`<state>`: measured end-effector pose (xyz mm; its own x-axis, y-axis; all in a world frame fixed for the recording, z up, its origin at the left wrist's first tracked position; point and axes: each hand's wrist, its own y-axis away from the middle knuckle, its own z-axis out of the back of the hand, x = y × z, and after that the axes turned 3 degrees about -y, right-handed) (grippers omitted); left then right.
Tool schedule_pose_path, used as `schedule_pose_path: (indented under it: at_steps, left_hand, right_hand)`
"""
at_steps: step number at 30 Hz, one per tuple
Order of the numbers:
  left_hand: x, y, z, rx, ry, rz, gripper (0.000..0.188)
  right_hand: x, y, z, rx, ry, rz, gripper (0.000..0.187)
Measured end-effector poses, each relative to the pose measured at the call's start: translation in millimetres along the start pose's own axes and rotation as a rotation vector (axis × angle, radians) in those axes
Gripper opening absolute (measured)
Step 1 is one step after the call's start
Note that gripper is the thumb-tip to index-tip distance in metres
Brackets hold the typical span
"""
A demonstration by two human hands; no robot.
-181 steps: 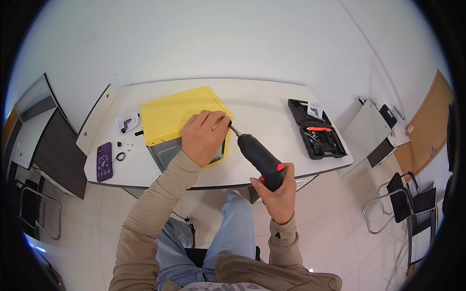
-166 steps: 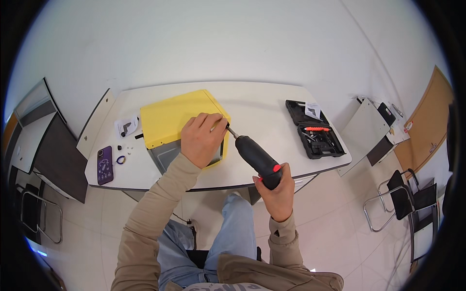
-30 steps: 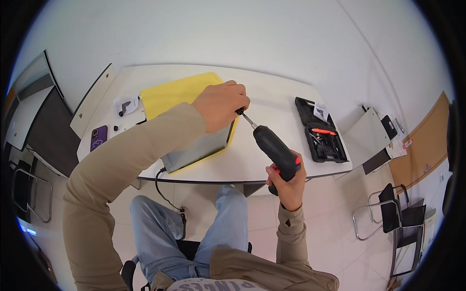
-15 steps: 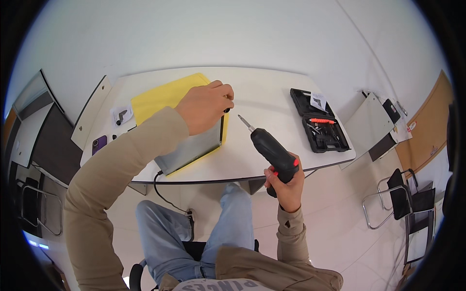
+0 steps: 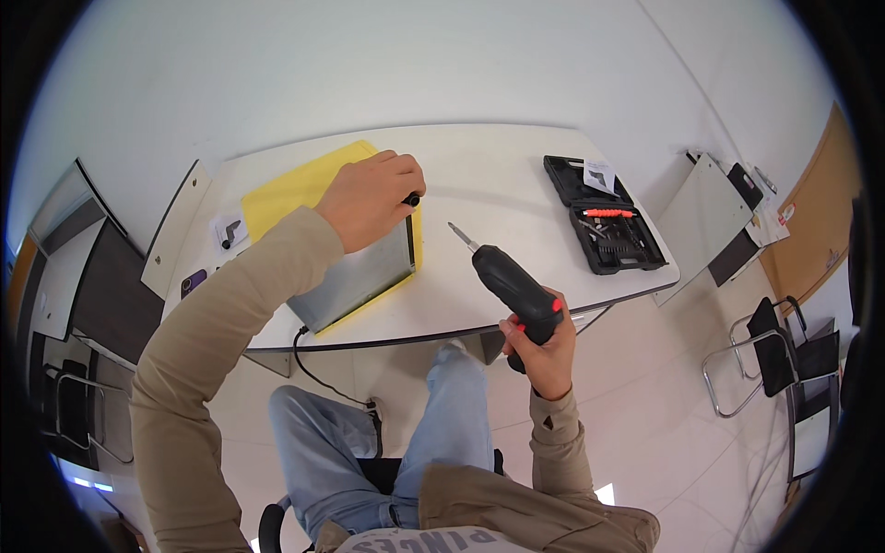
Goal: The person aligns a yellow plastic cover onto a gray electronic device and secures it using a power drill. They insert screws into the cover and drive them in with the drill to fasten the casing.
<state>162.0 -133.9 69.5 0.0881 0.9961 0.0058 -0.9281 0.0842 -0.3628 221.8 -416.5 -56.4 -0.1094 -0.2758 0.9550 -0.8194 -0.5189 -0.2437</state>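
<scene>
My left hand (image 5: 367,195) is closed, fingertips pinching a small black round piece (image 5: 412,199) at the far right corner of a yellow-sided box (image 5: 293,189). The box has a grey panel (image 5: 359,286) facing me and stands on the table, with a black cable (image 5: 309,370) running down from its near edge. In my right hand (image 5: 546,359) is a black cordless screwdriver (image 5: 514,288) with red buttons. Its bit points up and left toward the box, apart from the black piece. My left hand hides how that piece meets the box.
On the white table (image 5: 479,175), an open black tool case (image 5: 619,244) lies at right, holding bits, an orange flexible shaft (image 5: 608,213) and a leaflet (image 5: 600,177). A purple phone (image 5: 193,282) and another leaflet (image 5: 219,225) lie left. A chair (image 5: 772,346) stands right.
My left hand has shifted slightly left in the picture, and the black piece in its fingers shows more plainly. The screwdriver stays almost where it was. The whole view has turned a little.
</scene>
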Motion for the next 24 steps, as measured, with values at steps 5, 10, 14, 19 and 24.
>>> schedule_pose_path:
  at_steps: [5, 10, 14, 19, 24]
  left_hand:
    - [-2.1, -0.3, 0.5, -0.013, 0.034, 0.011, 0.02]
    - [-0.7, 1.4, -1.5, -0.033, -0.032, -0.04, 0.021]
    - [-3.6, 1.5, -0.1, -0.042, -0.019, -0.002, 0.022]
    - [-6.2, 0.6, 1.1, -0.04, -0.02, 0.015, 0.024]
    - [-5.9, -0.2, 2.2, -0.027, -0.018, 0.023, 0.025]
  right_hand:
    - [-2.3, 1.3, -0.3, -0.015, -0.012, -0.018, 0.048]
    - [-5.0, 1.6, 1.2, -0.014, -0.026, -0.025, 0.05]
    - [-9.4, 2.6, 6.2, -0.026, -0.017, -0.012, 0.051]
    - [-10.5, 6.1, 9.1, -0.038, -0.011, -0.019, 0.051]
    - [-8.7, 5.9, 5.4, -0.028, -0.012, -0.004, 0.05]
